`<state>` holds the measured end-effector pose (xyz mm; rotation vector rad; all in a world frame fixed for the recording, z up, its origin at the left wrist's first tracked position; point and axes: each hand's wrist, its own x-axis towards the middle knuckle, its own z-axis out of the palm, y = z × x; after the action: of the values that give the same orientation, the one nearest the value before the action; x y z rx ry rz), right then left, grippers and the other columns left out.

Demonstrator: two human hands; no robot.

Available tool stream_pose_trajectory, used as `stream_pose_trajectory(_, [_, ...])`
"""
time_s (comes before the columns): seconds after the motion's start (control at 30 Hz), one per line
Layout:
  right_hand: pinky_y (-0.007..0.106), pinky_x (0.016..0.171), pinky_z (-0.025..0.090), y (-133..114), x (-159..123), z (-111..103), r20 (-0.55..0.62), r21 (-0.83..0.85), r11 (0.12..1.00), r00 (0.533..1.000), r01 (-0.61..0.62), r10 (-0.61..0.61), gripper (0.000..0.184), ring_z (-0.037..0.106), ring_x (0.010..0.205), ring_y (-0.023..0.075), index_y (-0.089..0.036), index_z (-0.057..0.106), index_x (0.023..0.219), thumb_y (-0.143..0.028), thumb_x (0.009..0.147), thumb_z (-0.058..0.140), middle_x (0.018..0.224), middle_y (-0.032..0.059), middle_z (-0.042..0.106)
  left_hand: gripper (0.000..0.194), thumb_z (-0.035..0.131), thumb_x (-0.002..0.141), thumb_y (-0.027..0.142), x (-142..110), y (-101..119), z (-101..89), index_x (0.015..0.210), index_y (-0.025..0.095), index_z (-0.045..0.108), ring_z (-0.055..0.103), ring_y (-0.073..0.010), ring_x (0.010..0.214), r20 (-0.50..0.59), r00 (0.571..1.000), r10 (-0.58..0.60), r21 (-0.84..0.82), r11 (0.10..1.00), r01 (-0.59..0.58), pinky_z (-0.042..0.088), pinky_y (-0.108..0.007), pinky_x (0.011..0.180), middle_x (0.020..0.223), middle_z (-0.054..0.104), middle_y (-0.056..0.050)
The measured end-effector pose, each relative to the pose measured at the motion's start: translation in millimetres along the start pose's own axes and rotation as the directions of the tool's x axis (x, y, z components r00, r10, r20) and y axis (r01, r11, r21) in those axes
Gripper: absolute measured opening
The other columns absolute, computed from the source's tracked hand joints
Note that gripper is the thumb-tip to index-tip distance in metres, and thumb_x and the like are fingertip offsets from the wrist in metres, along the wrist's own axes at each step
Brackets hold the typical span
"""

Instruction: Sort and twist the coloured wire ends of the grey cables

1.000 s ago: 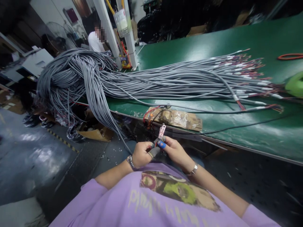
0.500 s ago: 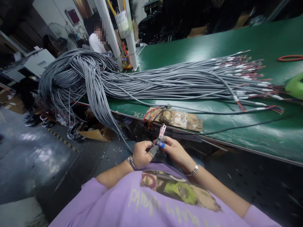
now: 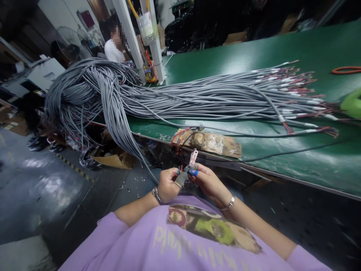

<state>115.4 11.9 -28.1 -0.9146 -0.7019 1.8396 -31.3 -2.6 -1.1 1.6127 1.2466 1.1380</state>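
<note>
My left hand (image 3: 167,185) is closed around the end of a grey cable (image 3: 151,174) that hangs down from the bundle on the bench. Short thin coloured wires (image 3: 181,168) stick up out of its grip, some of them red. Grey coverings wrap some of its fingertips. Just beside it, my right hand (image 3: 211,183) pinches a small flat pink tool (image 3: 193,157) with a hole at its top end; its lower part is hidden by the fingers. Blue tape wraps the right thumb. The fingertips of both hands nearly meet in front of my body.
A thick bundle of grey cables (image 3: 197,96) lies along the green bench (image 3: 310,158), with stripped coloured ends at the right. By the front edge sits a taped cardboard piece (image 3: 220,143). An open carton (image 3: 120,158) stands below; a co-worker (image 3: 114,49) is behind the post.
My left fingers have shifted slightly, and the coloured wires now stand up more visibly above them. My right hand keeps the pink tool in almost the same place. The co-worker's head has moved a little.
</note>
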Motion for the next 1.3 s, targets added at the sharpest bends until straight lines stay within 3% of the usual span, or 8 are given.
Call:
stream_pose_trajectory(0.17, [0.025,0.052,0.042,-10.3,11.3,-5.5,0.033,0.136,0.989,0.998,-0.062,0.057,0.029,0.046,0.054,0.0113,-0.021,0.065,0.072,-0.050,0.074,0.069,0.066,0.0000,0.060,0.048,0.063,0.073,0.061,2.8,1.2,6.5,0.055,0.017,0.058,0.044,-0.0083,0.042,0.059,0.983,-0.176,-0.135,0.974,0.183,0.036,-0.021,0.042,0.046,0.054,0.001])
stream_pose_trajectory(0.37, [0.025,0.049,0.037,-16.2,22.4,-1.2,-0.024,0.070,0.997,0.999,0.034,-0.033,0.042,0.040,0.051,0.0105,-0.021,0.062,0.065,-0.056,0.054,0.083,0.054,-0.0045,0.049,0.055,0.065,0.063,0.071,7.0,5.2,17.6,0.060,0.016,0.059,0.042,-0.0076,0.036,0.144,0.911,-0.386,-0.302,0.859,0.412,0.033,-0.021,0.037,0.043,0.051,0.002])
stream_pose_trajectory(0.47, [0.025,0.049,0.035,-10.0,23.3,0.8,-0.182,-0.059,0.978,0.961,0.200,-0.208,0.045,0.037,0.049,0.0104,-0.021,0.056,0.058,-0.059,0.056,0.081,0.049,-0.0055,0.045,0.055,0.067,0.061,0.070,8.3,7.1,19.1,0.059,0.016,0.059,0.043,-0.0075,0.037,0.115,0.911,-0.397,-0.324,0.852,0.412,0.033,-0.021,0.037,0.043,0.051,0.003])
stream_pose_trajectory(0.57, [0.027,0.050,0.036,-5.7,23.1,3.7,-0.214,-0.135,0.952,0.930,0.274,-0.298,0.046,0.039,0.049,0.0118,-0.022,0.055,0.056,-0.065,0.066,0.071,0.049,-0.0035,0.048,0.053,0.068,0.061,0.069,8.8,8.1,19.9,0.058,0.017,0.058,0.043,-0.0076,0.037,0.098,0.912,-0.399,-0.324,0.854,0.408,0.034,-0.021,0.038,0.042,0.051,0.003])
stream_pose_trajectory(0.67, [0.028,0.045,0.037,-6.3,23.6,7.5,-0.095,0.018,0.991,0.987,0.132,-0.129,0.046,0.045,0.047,0.0138,-0.023,0.061,0.063,-0.068,0.069,0.066,0.054,-0.0005,0.056,0.053,0.069,0.060,0.068,8.9,7.8,21.3,0.056,0.017,0.056,0.043,-0.0076,0.037,0.087,0.913,-0.399,-0.317,0.857,0.405,0.034,-0.021,0.038,0.042,0.051,0.003])
stream_pose_trajectory(0.77, [0.027,0.038,0.037,-9.1,25.2,9.4,-0.001,0.160,0.987,1.000,-0.012,0.012,0.043,0.049,0.045,0.0146,-0.022,0.065,0.070,-0.064,0.065,0.071,0.057,0.0002,0.062,0.053,0.069,0.059,0.068,8.5,5.7,22.8,0.055,0.018,0.054,0.044,-0.0074,0.037,0.082,0.915,-0.396,-0.318,0.859,0.401,0.035,-0.020,0.038,0.042,0.051,0.003])
stream_pose_trajectory(1.03, [0.023,0.042,0.044,-11.3,28.4,11.1,-0.028,0.347,0.938,1.000,0.003,0.007,0.039,0.053,0.048,0.0108,-0.019,0.070,0.071,-0.049,0.053,0.087,0.057,-0.0035,0.064,0.052,0.067,0.063,0.067,4.1,1.9,23.6,0.058,0.017,0.056,0.042,-0.0066,0.036,0.106,0.912,-0.396,-0.306,0.860,0.409,0.034,-0.020,0.038,0.042,0.051,0.004])
stream_pose_trajectory(1.3, [0.021,0.051,0.050,-5.9,24.1,10.0,0.013,0.334,0.942,1.000,-0.019,0.016,0.045,0.058,0.055,0.0111,-0.021,0.072,0.075,-0.064,0.062,0.075,0.064,-0.0008,0.068,0.052,0.064,0.066,0.068,2.2,3.4,20.2,0.057,0.017,0.055,0.043,-0.0073,0.037,0.101,0.931,-0.351,-0.286,0.886,0.365,0.035,-0.020,0.039,0.043,0.051,0.003])
